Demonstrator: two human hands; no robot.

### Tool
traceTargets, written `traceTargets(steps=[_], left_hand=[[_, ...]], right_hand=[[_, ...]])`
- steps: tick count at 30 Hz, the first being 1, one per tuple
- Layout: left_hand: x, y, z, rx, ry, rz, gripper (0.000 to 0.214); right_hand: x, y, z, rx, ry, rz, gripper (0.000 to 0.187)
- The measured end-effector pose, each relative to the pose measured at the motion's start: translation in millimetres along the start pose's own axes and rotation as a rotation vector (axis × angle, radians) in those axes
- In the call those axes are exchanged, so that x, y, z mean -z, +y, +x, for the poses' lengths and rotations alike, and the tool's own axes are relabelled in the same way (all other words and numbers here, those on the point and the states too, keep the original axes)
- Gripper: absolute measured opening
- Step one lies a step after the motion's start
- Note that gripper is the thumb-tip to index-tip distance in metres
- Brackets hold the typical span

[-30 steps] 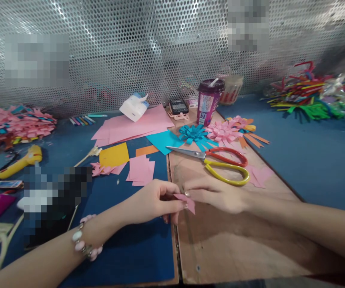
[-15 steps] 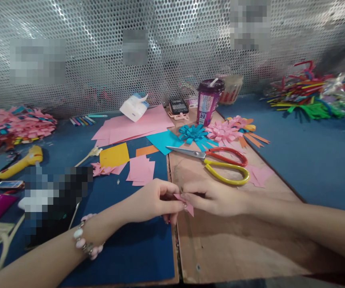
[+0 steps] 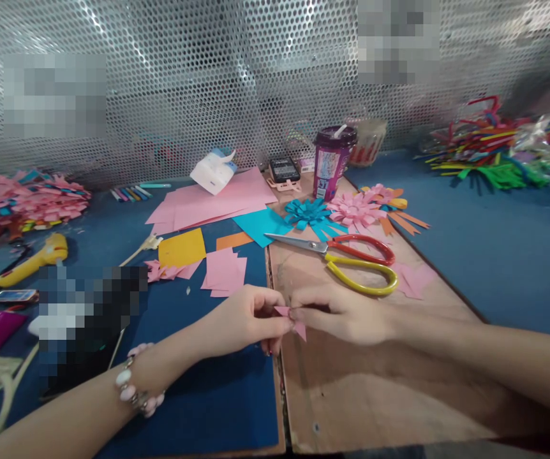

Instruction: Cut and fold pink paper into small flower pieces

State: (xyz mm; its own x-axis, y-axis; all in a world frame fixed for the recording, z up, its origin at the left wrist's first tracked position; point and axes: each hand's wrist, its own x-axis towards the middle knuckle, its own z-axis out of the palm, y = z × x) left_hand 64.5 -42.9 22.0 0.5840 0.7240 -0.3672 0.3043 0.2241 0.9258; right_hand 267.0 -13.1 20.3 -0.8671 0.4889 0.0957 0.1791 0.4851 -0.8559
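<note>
Between my two hands is a small folded piece of pink paper (image 3: 300, 330), held over the seam of the table. My left hand (image 3: 256, 319) pinches it with thumb and fingers from the left; a beaded bracelet circles that wrist. From the right, my right hand (image 3: 339, 315) grips the same paper in its fingertips. Scissors (image 3: 320, 245) with one red and one yellow handle lie just beyond my right hand, blades pointing left. Pink paper pieces (image 3: 224, 271) are stacked beyond my left hand, near a yellow paper square (image 3: 182, 247) and an orange strip (image 3: 234, 240).
Blue and pink paper flowers (image 3: 308, 213) lie before a purple cup (image 3: 333, 162). A tissue pack (image 3: 214, 171) rests on large pink sheets (image 3: 184, 207). A yellow glue gun (image 3: 40, 260) and a pile of paper flowers (image 3: 30, 197) are left; colourful strips (image 3: 499, 153) lie right.
My fingers have shifted slightly on the pink paper, whose visible points sit a little further left and higher. The things on the table have stayed in place.
</note>
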Motion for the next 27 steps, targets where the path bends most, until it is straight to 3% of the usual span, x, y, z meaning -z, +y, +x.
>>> traceTargets(steps=[8, 15, 18, 21, 24, 27], left_hand=[[-1.1, 0, -2, 0.017, 0.007, 0.020, 0.007], [2.5, -7, 4, -0.028, 0.042, -0.028, 0.027], [2.0, -8, 7, -0.029, 0.130, -0.080, 0.029], [0.4, -6, 9, -0.019, 0.199, -0.128, 0.029], [-0.4, -5, 9, -0.019, 0.209, -0.141, 0.029], [-0.4, -5, 9, -0.019, 0.213, -0.134, 0.032]], right_hand=[[-3, 0, -1, 0.011, 0.011, -0.012, 0.033], [3, 4, 0, -0.093, -0.035, 0.064, 0.038], [3, 6, -1, -0.113, 0.105, 0.022, 0.039], [-1, 12, -4, 0.046, 0.307, -0.127, 0.035], [-6, 19, -4, 0.264, 0.378, -0.429, 0.035], [-11, 22, -5, 0.353, 0.453, -0.679, 0.017]])
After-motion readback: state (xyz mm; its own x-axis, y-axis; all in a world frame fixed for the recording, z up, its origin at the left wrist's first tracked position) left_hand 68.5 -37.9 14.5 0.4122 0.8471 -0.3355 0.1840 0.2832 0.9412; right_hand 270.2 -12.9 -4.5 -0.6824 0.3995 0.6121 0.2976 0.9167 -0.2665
